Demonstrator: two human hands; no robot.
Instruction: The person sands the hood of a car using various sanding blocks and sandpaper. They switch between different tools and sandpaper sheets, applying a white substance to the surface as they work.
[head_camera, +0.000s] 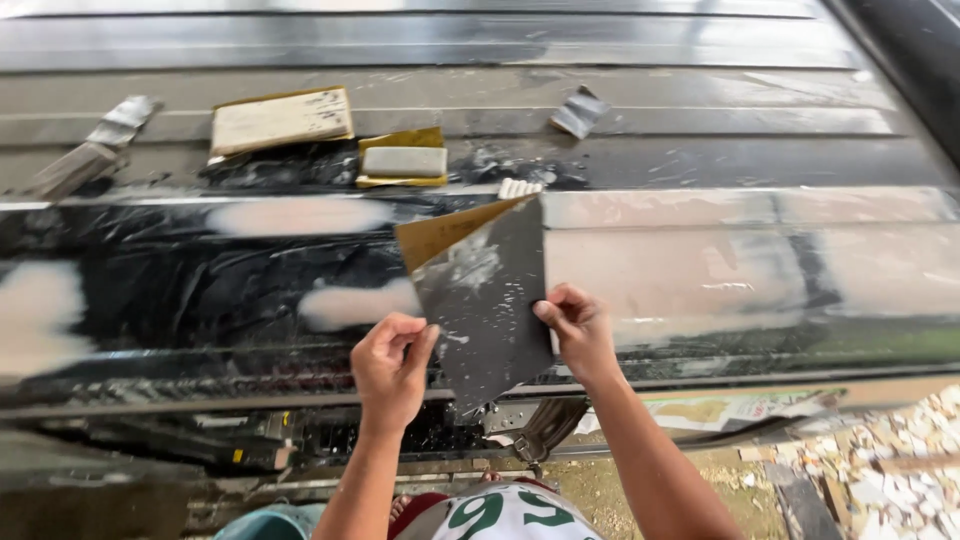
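- Black, wet and ribbed, the vehicle roof panel (200, 270) fills most of the view, with pale sanded patches of filler showing across it.
- The dark grey sandpaper sheet (485, 300) is held up above the near edge of the roof panel, its top left corner folded over to show the tan backing.
- The right hand (578, 330) pinches the right edge of the sandpaper sheet, thumb on the grey face, fingers closed behind.
- The left hand (392, 365) grips the sheet's lower left edge, fingers curled shut on it.
- Beyond the sheet, a whitish flat board (282, 120) with tan edges lies on the roof panel.
- Just right of that board, a grey sanding block (403, 160) sits on a tan piece of paper.
- Further right of the block, a small grey scrap (580, 112) lies on the roof panel.
- Far left of the board, a crumpled grey strip (122, 120) rests on the panel.
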